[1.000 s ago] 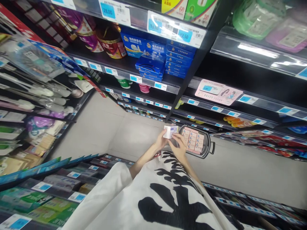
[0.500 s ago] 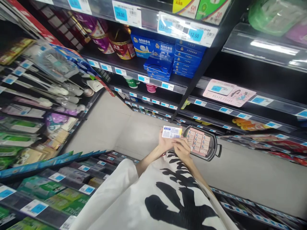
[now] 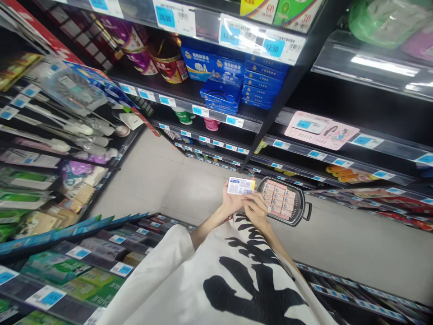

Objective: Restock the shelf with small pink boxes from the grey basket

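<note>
- the shelves [image 3: 363, 106] are stocked ahead of the person, and on one of them stacked blue boxes [image 3: 221, 92] are kept beside round tubs [image 3: 168, 61]
- the grey floor [image 3: 133, 169] is left bare in a strip between the shelves, and the lower part of the view is filled by a white shirt with a black print [image 3: 243, 293]
- a black container [image 3: 302, 206] with a handle is seen just beyond the right hand, and rows of pink packs [image 3: 278, 198] are held in it
- the left hand [image 3: 232, 202] is closed around the small box, which is cradled at its left end and from below; the far fingers are hidden
- the right hand [image 3: 256, 209] is brought against the lower edge with its fingers bent; whether the box is pinched there or only touched cannot be told
- the small box [image 3: 241, 185] is held in front of the body, left of the container; its white end was shown a second ago, but now a broad printed face is turned up to view, and little has been altered in the last half second, so the print seems to be held steady for looking over
- its long axis is laid nearly level from left to right, dipped slightly rightward, and its yellow end is pointed toward the container
</note>
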Demonstrator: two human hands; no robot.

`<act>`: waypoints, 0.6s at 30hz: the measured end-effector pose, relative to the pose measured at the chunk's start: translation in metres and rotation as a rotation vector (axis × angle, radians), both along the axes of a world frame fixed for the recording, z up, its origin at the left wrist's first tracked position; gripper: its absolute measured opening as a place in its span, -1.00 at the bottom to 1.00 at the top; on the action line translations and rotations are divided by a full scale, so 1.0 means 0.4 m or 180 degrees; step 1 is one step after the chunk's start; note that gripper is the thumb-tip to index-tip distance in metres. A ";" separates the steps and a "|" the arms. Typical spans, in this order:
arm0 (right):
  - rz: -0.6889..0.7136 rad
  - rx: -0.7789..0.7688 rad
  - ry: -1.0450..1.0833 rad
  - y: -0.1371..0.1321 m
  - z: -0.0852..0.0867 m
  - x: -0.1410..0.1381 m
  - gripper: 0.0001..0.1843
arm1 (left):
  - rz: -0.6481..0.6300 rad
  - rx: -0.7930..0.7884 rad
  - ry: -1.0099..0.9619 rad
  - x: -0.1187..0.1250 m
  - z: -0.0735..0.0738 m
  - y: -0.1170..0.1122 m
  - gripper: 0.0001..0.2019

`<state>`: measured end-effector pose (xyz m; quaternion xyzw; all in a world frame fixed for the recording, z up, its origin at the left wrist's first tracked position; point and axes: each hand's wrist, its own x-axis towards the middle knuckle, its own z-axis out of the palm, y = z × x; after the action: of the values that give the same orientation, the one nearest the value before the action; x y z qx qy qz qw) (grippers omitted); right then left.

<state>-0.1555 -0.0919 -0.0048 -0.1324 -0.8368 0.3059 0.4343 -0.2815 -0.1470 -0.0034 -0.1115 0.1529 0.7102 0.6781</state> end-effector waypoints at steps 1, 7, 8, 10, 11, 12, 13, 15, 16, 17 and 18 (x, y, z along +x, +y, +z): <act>-0.0018 -0.0016 -0.0025 0.000 -0.001 0.000 -0.64 | -0.0027 -0.0014 0.0050 -0.001 -0.001 0.000 -0.02; -0.0071 -0.0074 -0.0146 0.000 -0.006 0.000 -0.70 | -0.0031 0.0032 0.0120 -0.004 -0.018 -0.005 0.00; -0.0069 -0.0065 -0.0155 0.000 -0.005 -0.001 -0.71 | -0.0028 0.0044 0.0107 -0.004 -0.020 -0.005 0.00; -0.0060 -0.0043 -0.0171 0.000 -0.003 -0.002 -0.71 | -0.0006 0.0066 0.0091 -0.004 -0.023 -0.007 -0.02; -0.0054 -0.0036 -0.0164 0.000 -0.003 -0.003 -0.70 | 0.0003 0.0075 0.0086 -0.004 -0.024 -0.007 -0.02; -0.0043 -0.0030 -0.0142 0.000 -0.002 -0.003 -0.70 | 0.0003 0.0083 0.0081 -0.004 -0.024 -0.008 -0.03; -0.0029 -0.0027 -0.0110 -0.001 -0.003 -0.004 -0.69 | 0.0002 0.0093 0.0076 -0.004 -0.024 -0.008 -0.03; -0.0006 -0.0034 -0.0061 -0.001 -0.005 -0.004 -0.67 | -0.0001 0.0118 0.0069 -0.004 -0.023 -0.009 -0.03; -0.0008 -0.0042 -0.0064 -0.002 -0.006 -0.003 -0.67 | -0.0002 0.0127 0.0067 -0.004 -0.022 -0.010 -0.02; -0.0017 -0.0049 -0.0086 -0.002 -0.007 -0.003 -0.68 | 0.0000 0.0126 0.0070 -0.003 -0.021 -0.010 -0.02; -0.0031 -0.0055 -0.0116 -0.002 -0.008 -0.002 -0.68 | 0.0005 0.0107 0.0083 -0.003 -0.020 -0.010 -0.01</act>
<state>-0.1563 -0.0928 -0.0079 -0.1459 -0.8413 0.3085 0.4192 -0.2827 -0.1511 -0.0114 -0.0909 0.1497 0.7146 0.6773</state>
